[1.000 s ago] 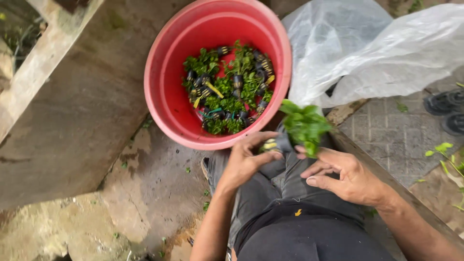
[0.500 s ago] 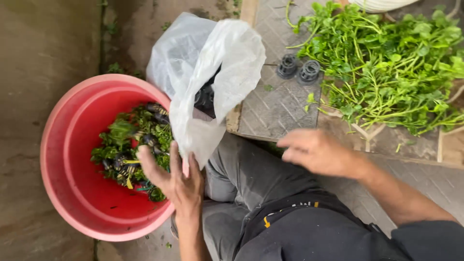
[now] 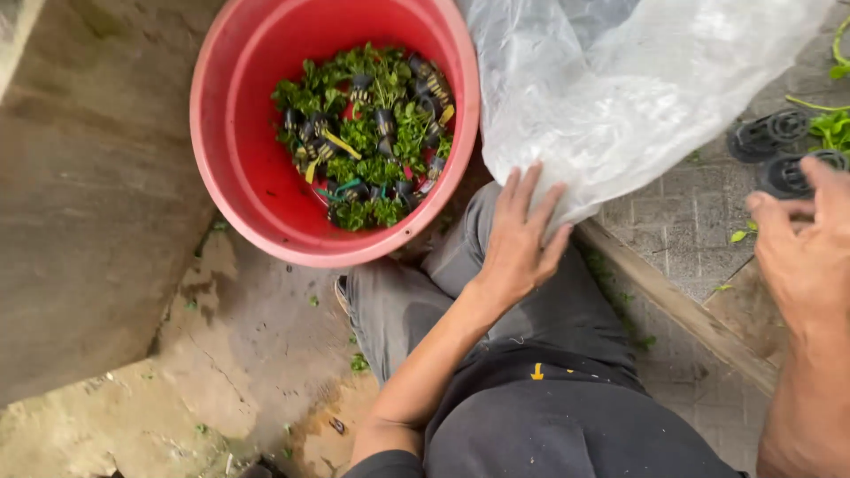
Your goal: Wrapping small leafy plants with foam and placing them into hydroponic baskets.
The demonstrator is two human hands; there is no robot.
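Note:
My left hand [image 3: 521, 237] rests flat on my grey-trousered knee, fingers spread, its tips touching the lower edge of a translucent white plastic bag [image 3: 620, 88]; it holds nothing. My right hand [image 3: 804, 246] hovers at the right edge with fingers loosely curled, empty, close to two small black net pots [image 3: 779, 150] on the paving. A red plastic tub [image 3: 248, 177] stands left of my knee. It contains green leafy cuttings [image 3: 367, 142] mixed with several small black pots and yellow strips.
A few green stems [image 3: 832, 124] lie at the far right edge. A wooden strip [image 3: 673, 301] runs diagonally beside my leg, along the grey paving bricks. A concrete slab [image 3: 80, 177] lies left of the tub; wet, stained concrete ground sits below it.
The view swung left, off the pile of greens and onto the tub. My left hand dropped from the bag's mouth onto my knee. My right hand moved to the frame's right edge.

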